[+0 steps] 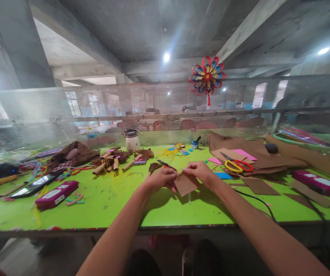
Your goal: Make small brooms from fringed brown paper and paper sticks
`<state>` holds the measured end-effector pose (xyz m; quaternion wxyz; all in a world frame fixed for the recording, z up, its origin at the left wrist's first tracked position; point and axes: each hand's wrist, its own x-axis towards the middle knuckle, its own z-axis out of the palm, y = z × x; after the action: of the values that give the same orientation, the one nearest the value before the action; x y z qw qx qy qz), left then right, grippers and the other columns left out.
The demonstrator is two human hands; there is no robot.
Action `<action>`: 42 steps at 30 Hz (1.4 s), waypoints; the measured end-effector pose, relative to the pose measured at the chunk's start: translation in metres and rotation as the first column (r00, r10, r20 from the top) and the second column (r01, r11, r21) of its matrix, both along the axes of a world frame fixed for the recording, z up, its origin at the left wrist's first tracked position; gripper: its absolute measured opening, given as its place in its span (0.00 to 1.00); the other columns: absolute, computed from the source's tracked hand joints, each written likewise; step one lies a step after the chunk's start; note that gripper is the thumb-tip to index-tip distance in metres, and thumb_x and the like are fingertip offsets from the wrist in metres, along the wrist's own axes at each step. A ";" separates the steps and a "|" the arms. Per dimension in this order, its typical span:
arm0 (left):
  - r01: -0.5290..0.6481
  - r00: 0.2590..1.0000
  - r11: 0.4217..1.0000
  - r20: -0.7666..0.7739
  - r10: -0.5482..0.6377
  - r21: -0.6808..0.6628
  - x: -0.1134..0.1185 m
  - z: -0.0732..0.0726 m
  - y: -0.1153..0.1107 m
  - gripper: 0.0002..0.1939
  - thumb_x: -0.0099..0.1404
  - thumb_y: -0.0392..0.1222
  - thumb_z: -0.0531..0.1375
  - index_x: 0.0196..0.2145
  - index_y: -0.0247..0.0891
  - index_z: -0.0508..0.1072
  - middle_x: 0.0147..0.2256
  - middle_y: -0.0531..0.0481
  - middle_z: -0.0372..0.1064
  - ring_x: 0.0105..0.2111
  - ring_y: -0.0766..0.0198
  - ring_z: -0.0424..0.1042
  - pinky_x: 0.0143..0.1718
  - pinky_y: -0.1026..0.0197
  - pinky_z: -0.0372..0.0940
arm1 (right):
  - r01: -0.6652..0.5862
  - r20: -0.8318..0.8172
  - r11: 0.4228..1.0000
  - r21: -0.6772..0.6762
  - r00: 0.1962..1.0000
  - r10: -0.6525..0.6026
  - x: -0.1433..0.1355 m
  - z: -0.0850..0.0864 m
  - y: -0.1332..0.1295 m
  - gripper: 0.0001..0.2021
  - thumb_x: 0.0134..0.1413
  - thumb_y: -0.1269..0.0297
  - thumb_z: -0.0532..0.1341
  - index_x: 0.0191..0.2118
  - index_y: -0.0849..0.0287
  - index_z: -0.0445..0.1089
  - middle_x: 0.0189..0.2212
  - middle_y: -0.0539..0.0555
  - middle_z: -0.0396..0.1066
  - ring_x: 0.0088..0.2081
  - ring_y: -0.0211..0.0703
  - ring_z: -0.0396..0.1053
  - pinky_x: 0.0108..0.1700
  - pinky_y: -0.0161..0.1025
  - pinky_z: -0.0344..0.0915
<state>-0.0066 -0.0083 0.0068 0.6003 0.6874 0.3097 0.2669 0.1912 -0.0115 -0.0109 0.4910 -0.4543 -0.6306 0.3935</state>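
Brown paper piece [186, 184]: between left hand [161, 179] and right hand [201, 172], above the counter [104, 211], free end nearest; long axis unclear.
Grip: left pinches left side; right, far edge.
Scissors [235, 161]: beyond, nearer the right hand.

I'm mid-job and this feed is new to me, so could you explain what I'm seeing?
There is no machine here, just one person's bare left hand and right hand. The single picture comes from a camera worn on that person's head, looking forward and down. Together the hands hold a small piece of brown paper above a bright green table. On the right, scissors with yellow and red handles lie among larger brown sheets. On the left are paper rolls and a purple case; farther back stands a pale jar with a dark lid.
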 end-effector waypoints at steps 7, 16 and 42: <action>-0.116 0.991 0.984 -0.050 0.123 0.135 0.002 -0.001 0.004 0.21 0.50 0.54 0.64 0.31 0.31 0.69 0.25 0.49 0.70 0.24 0.67 0.70 0.26 0.63 0.66 | 0.016 0.007 0.999 0.044 1.000 -0.016 0.000 -0.001 0.002 0.15 0.37 0.55 0.65 0.21 0.64 0.66 0.19 0.48 0.63 0.22 0.34 0.57 0.26 0.33 0.54; -0.113 0.990 0.975 -0.064 0.128 0.193 0.004 -0.004 0.007 0.20 0.52 0.54 0.63 0.27 0.32 0.68 0.16 0.52 0.67 0.17 0.68 0.68 0.21 0.64 0.64 | -0.015 -0.031 1.000 0.015 0.999 0.015 -0.003 0.000 0.000 0.16 0.36 0.54 0.66 0.21 0.63 0.66 0.18 0.47 0.63 0.22 0.33 0.57 0.26 0.33 0.55; -0.038 0.941 0.878 -0.279 0.193 0.477 -0.010 0.002 0.018 0.17 0.53 0.51 0.61 0.28 0.31 0.76 0.22 0.50 0.68 0.22 0.69 0.63 0.24 0.66 0.56 | -0.149 0.061 0.988 -0.025 0.987 0.150 0.000 0.003 -0.005 0.16 0.36 0.53 0.66 0.21 0.65 0.71 0.14 0.48 0.63 0.20 0.32 0.56 0.25 0.34 0.53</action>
<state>-0.0165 0.0097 0.0085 0.3428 0.8249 0.3704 0.2546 0.1916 -0.0166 -0.0082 0.4352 -0.4229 -0.6740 0.4213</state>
